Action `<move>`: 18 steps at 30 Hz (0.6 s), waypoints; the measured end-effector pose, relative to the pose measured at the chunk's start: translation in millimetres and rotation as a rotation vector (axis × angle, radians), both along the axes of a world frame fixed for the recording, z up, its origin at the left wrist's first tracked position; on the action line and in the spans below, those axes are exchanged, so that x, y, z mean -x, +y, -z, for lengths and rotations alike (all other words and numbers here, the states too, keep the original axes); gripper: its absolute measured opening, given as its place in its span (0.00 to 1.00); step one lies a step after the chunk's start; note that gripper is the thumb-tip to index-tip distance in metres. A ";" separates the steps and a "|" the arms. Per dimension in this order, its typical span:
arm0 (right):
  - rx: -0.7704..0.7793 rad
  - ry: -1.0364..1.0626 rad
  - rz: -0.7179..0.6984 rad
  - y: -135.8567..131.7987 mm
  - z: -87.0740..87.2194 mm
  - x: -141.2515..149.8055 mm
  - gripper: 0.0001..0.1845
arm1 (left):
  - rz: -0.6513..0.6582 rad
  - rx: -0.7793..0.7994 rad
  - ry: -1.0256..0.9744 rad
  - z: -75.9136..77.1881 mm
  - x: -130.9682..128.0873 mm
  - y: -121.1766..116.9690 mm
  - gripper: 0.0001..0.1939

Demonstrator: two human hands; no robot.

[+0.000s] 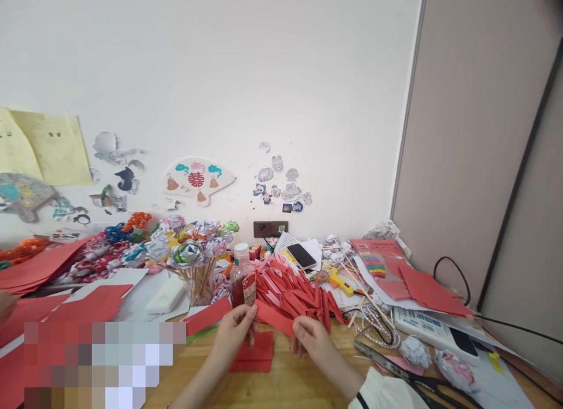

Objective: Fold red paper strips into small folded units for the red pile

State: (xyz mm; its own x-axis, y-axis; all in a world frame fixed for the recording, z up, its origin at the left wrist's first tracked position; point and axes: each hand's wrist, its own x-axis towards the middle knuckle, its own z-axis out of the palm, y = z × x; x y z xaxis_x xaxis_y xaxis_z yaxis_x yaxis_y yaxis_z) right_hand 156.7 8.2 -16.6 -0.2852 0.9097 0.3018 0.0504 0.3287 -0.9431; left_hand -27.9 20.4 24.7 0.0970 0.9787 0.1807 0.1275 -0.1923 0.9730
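Between my two hands a red paper strip is stretched above the table, sloping down to the right. My left hand pinches its left end between thumb and fingers. At the right end my right hand is closed on the same strip. Beneath them, red paper pieces lie on the wooden table. Another red strip rests left of my left hand. Just behind stands a bottle with a red label, beside a large heap of folded red paper pieces.
Paper flowers on sticks stand at the back left, near a white box. Scissors, a bead string, a yellow glue gun and a phone lie rightward. Red sheets and another person's hand are left.
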 end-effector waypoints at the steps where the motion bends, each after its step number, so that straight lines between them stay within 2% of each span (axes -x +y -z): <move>1: -0.008 0.003 -0.024 -1.2 -1.2 0.6 0.18 | -0.006 -0.003 0.006 0.5 -0.2 0.0 0.18; 3: -0.019 -0.005 -0.030 -2.1 -2.4 1.6 0.15 | -0.007 -0.004 0.022 2.2 -0.5 0.4 0.18; 6: -0.034 -0.066 0.057 -0.6 -0.9 1.1 0.10 | -0.047 -0.068 0.112 4.0 0.6 0.6 0.16; 9: -0.073 -0.180 0.126 0.5 1.2 -0.3 0.08 | -0.199 -0.339 0.333 1.1 2.0 -3.7 0.12; 10: -0.092 -0.213 0.135 0.2 1.3 -0.4 0.07 | -0.197 -0.446 0.433 -0.7 1.6 -6.6 0.13; 12: -0.124 -0.248 0.133 -1.0 0.8 0.5 0.06 | -0.077 -0.580 0.609 -4.1 -1.4 -13.7 0.11; 14: -0.130 -0.232 0.126 -2.1 0.0 2.3 0.04 | 0.036 -0.612 0.722 -5.3 -6.4 -20.6 0.08; 16: -0.107 -0.180 0.116 -2.3 -0.4 3.8 0.04 | 0.088 -0.563 0.747 -3.6 -11.6 -24.8 0.10; 18: -0.075 -0.114 0.102 -1.8 -0.3 4.3 0.09 | 0.123 -0.437 0.697 0.0 -15.1 -25.4 0.12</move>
State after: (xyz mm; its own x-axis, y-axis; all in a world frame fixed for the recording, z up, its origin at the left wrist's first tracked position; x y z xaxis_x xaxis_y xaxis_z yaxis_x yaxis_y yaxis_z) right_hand 152.4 6.4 -16.3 -0.2289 0.9119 0.3406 0.1925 0.3854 -0.9025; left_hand -12.8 -5.0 24.7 0.4293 0.8092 0.4010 0.6263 -0.5867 0.5133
